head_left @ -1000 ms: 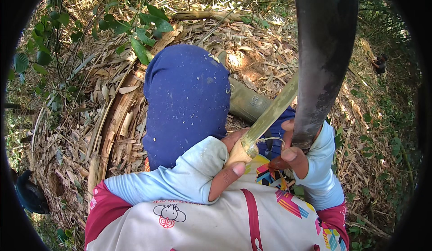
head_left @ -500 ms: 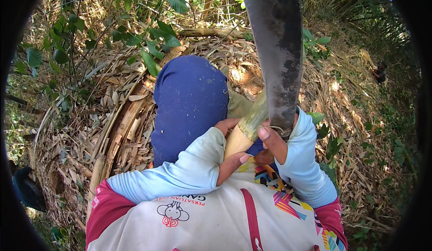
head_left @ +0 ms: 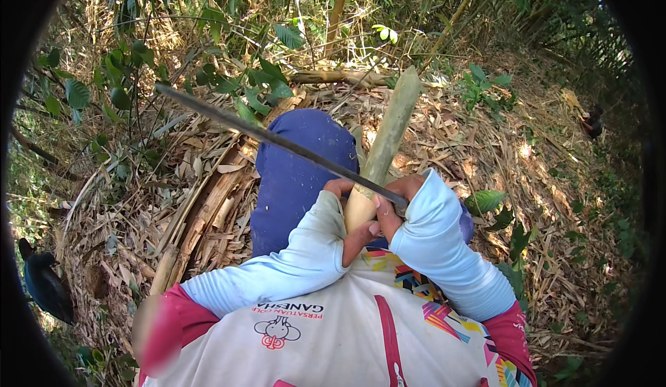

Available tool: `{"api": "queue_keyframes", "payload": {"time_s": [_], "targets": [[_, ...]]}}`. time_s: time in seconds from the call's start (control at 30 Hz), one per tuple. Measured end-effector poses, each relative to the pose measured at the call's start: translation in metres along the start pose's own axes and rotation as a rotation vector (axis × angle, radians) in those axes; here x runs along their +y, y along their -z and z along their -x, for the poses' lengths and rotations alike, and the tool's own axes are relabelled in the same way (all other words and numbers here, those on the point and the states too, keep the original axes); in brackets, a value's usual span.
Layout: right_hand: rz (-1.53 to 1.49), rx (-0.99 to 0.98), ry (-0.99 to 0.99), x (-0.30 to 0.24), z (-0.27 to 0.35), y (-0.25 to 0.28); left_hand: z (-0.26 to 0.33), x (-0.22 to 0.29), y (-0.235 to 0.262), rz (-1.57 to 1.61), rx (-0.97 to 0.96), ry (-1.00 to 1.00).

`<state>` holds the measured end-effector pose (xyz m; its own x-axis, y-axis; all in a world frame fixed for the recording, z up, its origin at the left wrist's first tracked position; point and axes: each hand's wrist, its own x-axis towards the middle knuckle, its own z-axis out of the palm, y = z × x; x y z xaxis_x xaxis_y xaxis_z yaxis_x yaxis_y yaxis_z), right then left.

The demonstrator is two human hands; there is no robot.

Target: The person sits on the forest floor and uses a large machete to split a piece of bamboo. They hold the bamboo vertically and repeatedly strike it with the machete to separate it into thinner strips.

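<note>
A bamboo pole (head_left: 393,129), greenish with a paler lower end, slants upward before my body and narrows to a point at its top. My left hand (head_left: 357,241) is closed around that pale lower end, its thumb showing at the near side. A long dark machete (head_left: 277,141) crosses the pole, its blade reaching up and left over my blue-trousered knee (head_left: 302,172). My right hand (head_left: 397,207) grips the machete at its lower end, close against the pole and my left hand. The handle is mostly hidden by the fingers and sleeve.
Dry leaves and bamboo litter (head_left: 485,158) cover the ground. A split log (head_left: 201,217) lies at the left, with another log (head_left: 340,77) ahead. Leafy twigs (head_left: 257,82) hang at the upper left. A dark rounded object (head_left: 47,283) is at the far left.
The machete has swung from upright, edge-on to the pole's right, to lying slantwise leftward across it. My right hand has turned and moved left. The pole's pointed top now shows.
</note>
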<state>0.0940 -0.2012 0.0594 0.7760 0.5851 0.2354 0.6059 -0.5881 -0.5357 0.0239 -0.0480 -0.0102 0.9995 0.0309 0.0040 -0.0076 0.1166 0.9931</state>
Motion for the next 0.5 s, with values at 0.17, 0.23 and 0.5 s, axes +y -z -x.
{"api": "queue_keyframes", "payload": {"time_s": [0.17, 0.23, 0.5], "targets": [[-0.517, 0.074, -0.227, 0.006, -0.005, -0.008, 0.003, 0.025, 0.002, 0.150, -0.015, 0.146], [-0.616, 0.074, -0.272, 0.010, -0.005, -0.010, 0.002, 0.027, 0.003, 0.199, -0.025, 0.151], [-1.081, -0.108, -0.300, 0.030, -0.012, -0.026, -0.008, 0.003, 0.010, 0.687, -0.333, 0.147]]}}
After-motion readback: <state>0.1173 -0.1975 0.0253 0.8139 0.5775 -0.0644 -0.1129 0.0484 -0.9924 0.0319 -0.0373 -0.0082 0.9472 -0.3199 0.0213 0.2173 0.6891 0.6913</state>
